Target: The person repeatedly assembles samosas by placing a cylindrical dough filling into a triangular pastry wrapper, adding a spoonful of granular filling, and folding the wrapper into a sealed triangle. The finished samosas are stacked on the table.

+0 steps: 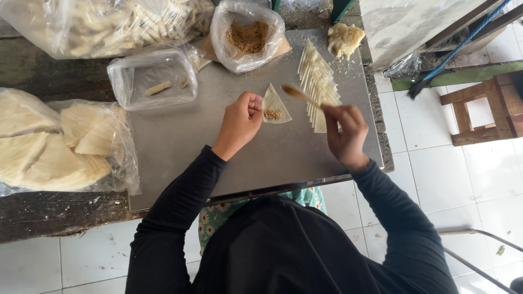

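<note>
A triangular pastry wrapper [275,103] lies on the metal tabletop [218,141] with a small heap of brown filling on it. My left hand [239,122] pinches the wrapper's left edge. My right hand [346,130] grips a thin wooden stick [299,95] whose tip hovers just right of the wrapper's top. Under and beyond my right hand lies a fanned row of triangular wrappers [318,81].
A plastic bag of brown filling [248,35] stands at the back, a lump of dough [345,39] to its right. A clear tub [152,81] holds a rolled piece. Bags of wrappers [54,141] and of finished rolls [109,24] sit left. A wooden stool [485,109] stands right.
</note>
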